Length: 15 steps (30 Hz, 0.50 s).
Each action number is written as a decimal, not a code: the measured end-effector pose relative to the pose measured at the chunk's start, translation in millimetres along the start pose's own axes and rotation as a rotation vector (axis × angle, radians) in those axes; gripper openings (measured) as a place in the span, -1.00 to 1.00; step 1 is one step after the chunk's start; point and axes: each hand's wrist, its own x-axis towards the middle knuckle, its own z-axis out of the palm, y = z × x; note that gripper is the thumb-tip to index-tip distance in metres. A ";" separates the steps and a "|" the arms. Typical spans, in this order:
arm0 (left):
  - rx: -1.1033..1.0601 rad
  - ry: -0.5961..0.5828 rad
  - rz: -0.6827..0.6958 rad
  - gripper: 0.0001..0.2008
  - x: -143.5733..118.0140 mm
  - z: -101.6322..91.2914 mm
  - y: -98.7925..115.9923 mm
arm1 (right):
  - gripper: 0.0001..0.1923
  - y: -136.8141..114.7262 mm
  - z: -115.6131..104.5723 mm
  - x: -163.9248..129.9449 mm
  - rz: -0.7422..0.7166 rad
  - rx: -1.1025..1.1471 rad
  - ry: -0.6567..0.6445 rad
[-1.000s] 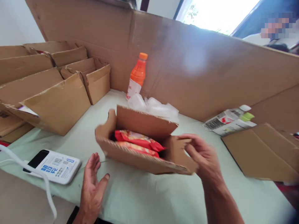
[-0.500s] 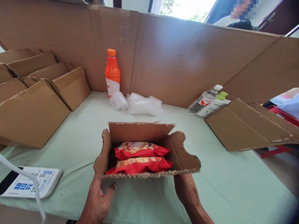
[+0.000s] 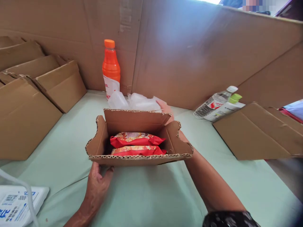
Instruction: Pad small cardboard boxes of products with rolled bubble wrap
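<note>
open carton (image 3: 139,159), red packets (image 3: 137,140), left hand (image 3: 97,186)
</note>
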 end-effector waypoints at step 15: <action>0.055 0.019 -0.090 -0.44 7.3 -16.2 -11.8 | -0.57 74.6 -114.9 -184.4 0.057 -0.250 -0.221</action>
